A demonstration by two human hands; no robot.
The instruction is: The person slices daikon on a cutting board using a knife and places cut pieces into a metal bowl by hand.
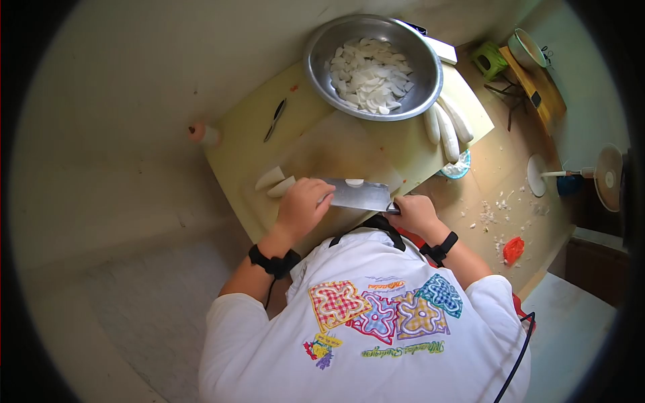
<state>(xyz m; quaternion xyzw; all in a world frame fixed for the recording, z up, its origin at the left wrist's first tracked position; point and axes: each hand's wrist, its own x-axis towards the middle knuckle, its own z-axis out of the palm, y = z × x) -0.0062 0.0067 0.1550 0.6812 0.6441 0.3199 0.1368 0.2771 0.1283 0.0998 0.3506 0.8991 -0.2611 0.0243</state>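
My right hand is closed round the handle of a cleaver, whose wide blade lies over the near part of the cutting board. A thin white slice rests at the blade's upper edge. My left hand has its fingers curled at the far end of the blade; whatever they grip is hidden beneath them. Just beyond that hand lie two cut pieces of peeled white radish. A large metal bowl holding many white radish slices stands at the back.
Several whole peeled radishes lie right of the bowl. A peeler-like tool and a pinkish bottle are at the left of the table. Below the right edge sit a blue-rimmed container, floor scraps and a red bag. A fan stands right.
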